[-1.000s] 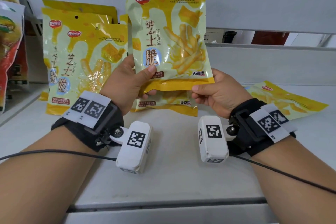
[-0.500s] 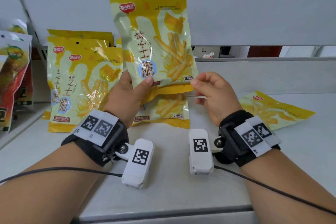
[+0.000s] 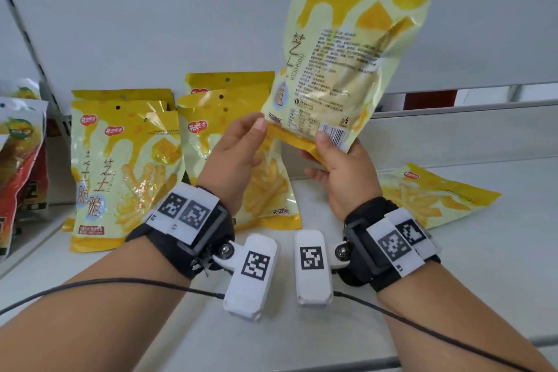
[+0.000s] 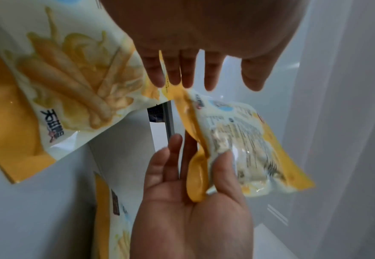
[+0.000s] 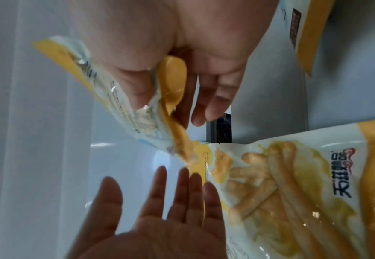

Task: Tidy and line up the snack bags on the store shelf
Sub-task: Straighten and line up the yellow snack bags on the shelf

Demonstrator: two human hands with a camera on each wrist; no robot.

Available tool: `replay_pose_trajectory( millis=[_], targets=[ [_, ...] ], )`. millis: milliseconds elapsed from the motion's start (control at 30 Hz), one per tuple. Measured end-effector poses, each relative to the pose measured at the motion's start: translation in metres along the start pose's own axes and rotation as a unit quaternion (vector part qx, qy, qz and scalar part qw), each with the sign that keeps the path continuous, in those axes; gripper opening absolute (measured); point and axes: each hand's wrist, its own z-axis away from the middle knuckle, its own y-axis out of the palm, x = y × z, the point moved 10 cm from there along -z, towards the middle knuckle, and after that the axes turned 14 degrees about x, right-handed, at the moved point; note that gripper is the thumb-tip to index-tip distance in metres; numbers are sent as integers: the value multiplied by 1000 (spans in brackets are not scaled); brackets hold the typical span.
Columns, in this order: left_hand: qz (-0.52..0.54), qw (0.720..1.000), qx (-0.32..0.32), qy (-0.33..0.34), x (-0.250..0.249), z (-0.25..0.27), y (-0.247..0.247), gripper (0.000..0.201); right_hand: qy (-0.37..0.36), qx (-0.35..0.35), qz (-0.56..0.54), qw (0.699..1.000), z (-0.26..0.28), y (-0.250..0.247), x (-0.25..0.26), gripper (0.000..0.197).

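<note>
Yellow and pale-green, the glossy plastic snack bag (image 3: 347,57) is held up in the air above the white shelf board (image 3: 453,266), tilted to the right, with its printed back and barcode facing the camera. The right hand (image 3: 347,178) grips the bag's lower edge: the thumb presses on the back panel beside the barcode, while the other fingers lie behind the yellow bottom seam, which the left wrist view shows folded into the palm (image 4: 195,201).

The left hand (image 3: 232,157) is just beside the bag's lower left corner with its fingers straight and slightly spread. In the wrist views the left fingertips (image 5: 182,177) lie close to that corner, but whether they touch it cannot be told. This hand grasps nothing.

Behind the hands, matching yellow bags stand upright at the back of the shelf in two groups: a left group of standing bags (image 3: 120,166) and a middle group of standing bags (image 3: 217,106), partly hidden by the left hand. One more flat yellow bag (image 3: 428,193) lies face up on the board well to the right. Red and green snack packets (image 3: 21,166) stand at the far left edge. Black wrist straps with white coded markers (image 3: 187,214) sit on both forearms.
</note>
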Motion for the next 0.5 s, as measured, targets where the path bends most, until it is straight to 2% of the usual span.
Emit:
replay_pose_trajectory(
  millis=[133, 233, 333, 500],
  targets=[
    [-21, 999, -37, -3, 0, -8, -16, 51, 36, 45, -29, 998, 0, 6, -6, 14],
    [-19, 999, -31, -28, 4, -8, -23, 44, 78, 70, -45, 993, -2, 7, -16, 11],
    [-17, 999, -21, -41, 9, -3, -27, 29, 93, 49, -55, 993, -4, 3, -20, 17],
    [7, 998, -4, -65, 23, 5, -24, 53, 67, 26, -98, 993, -8, -6, -16, 21]
  ],
)
